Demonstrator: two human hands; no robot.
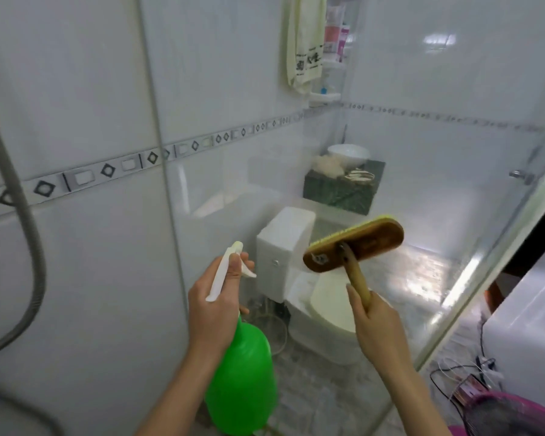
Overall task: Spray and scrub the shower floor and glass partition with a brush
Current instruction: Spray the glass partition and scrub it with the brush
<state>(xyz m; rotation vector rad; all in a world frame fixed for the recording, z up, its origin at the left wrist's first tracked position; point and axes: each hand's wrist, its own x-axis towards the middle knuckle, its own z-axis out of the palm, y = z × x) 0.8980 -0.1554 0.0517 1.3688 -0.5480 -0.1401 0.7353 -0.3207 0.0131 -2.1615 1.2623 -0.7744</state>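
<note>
Brush [354, 243] is being held up in front of the glass partition [472, 278], with its wooden back facing the camera and its yellow bristles pointing away toward the pane; whether the bristles are touching the glass cannot be told; the right hand [379, 322] is gripping the lower end of the brush's wooden handle, fingers curling round it and the forefinger lying along the shaft; the left hand [216, 297] is gripping the white trigger head of a green spray bottle [243, 372], fingers wrapping round the neck, the nozzle pointing up and forward and the green body hanging below the wrist; the two hands are staying apart, the bottle to the left of the brush; behind the glass a white toilet [283, 247] is standing with its lid down, just below the brush head; beyond it a white bowl [348, 154] is sitting on a dark green worktop [340, 193] in the corner; a pale towel [306, 42] is hanging on the wall above, beside a corner shelf [324, 97] carrying bottles; a grey shower hose [29, 247] is looping down the tiled wall at the left; a pink basin [510, 413] is showing at the bottom right, outside the glass
</note>
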